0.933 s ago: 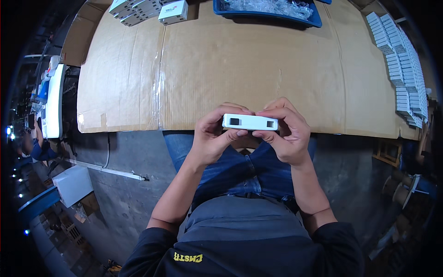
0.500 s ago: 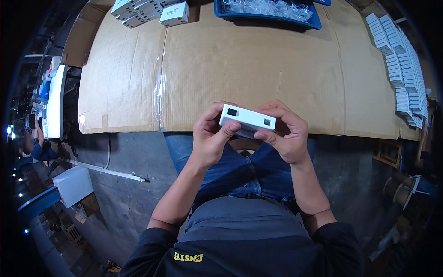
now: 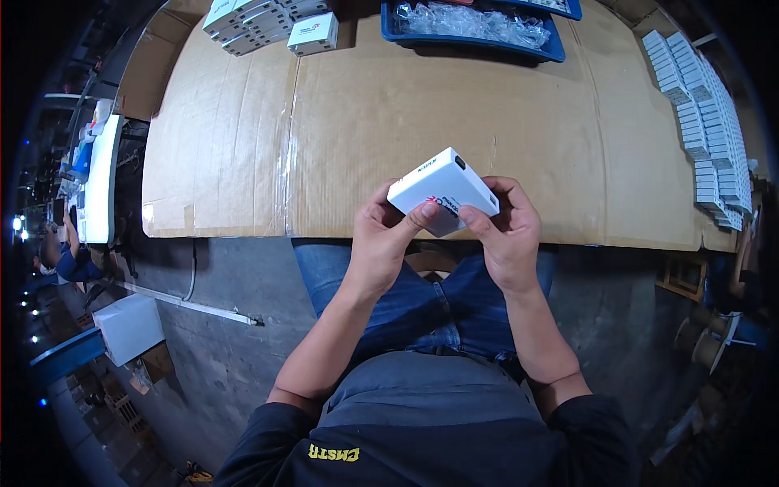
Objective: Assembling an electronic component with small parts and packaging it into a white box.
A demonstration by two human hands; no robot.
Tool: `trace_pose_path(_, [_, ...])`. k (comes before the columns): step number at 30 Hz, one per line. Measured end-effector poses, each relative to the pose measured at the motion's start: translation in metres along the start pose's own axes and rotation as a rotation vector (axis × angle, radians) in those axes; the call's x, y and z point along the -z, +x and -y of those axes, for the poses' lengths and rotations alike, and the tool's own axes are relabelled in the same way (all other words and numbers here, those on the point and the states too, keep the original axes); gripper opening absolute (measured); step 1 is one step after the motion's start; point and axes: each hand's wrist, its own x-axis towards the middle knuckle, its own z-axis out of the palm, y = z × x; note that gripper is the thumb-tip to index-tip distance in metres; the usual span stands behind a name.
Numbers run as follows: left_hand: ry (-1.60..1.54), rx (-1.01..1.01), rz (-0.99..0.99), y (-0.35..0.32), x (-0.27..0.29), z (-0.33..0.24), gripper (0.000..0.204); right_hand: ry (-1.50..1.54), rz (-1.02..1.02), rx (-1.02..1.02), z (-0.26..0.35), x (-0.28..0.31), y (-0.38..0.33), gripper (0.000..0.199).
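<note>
The flat white printed box (image 3: pixel 443 188) is held tilted.

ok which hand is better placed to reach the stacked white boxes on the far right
Likely the right hand: it is nearer the stacked rectangular white boxes. The left hand is farther across. Both hold the flat white box, so the right would first release it.

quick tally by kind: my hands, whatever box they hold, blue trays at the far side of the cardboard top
Hands: 2 (left hand, right hand)
White box, held: 1
Blue trays: 2 (near tray, far tray)
Total: 5
</note>
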Motion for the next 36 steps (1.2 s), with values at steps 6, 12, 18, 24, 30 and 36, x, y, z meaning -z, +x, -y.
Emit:
trace_pose_path(6, [0.043,0.001,0.032,0.001,-0.003,-0.003,0.037,-0.010,-0.015,-0.039,0.003,0.002,0.000,0.031])
trace_pose_path(12, [0.113,0.142,-0.031,0.011,-0.001,-0.003,0.039,-0.026,0.008,-0.225,0.006,0.012,0.021,0.037])
trace_pose_path(18, [0.249,0.185,0.133,0.016,0.010,-0.002,0.039,-0.172,0.133,-0.326,0.008,0.020,0.026,0.037])
trace_pose_path(24, [0.285,0.128,0.147,0.016,0.010,0.012,0.048,-0.056,0.096,-0.312,-0.003,0.024,0.025,0.032])
trace_pose_path(30, [-0.427,0.767,0.457,0.018,0.034,0.030,0.058,0.122,0.119,-0.152,-0.010,0.025,0.025,0.032])
trace_pose_path(36, [-0.594,0.699,0.246,0.011,0.015,0.016,0.037,-0.015,0.173,0.069,-0.016,0.036,0.030,0.054])
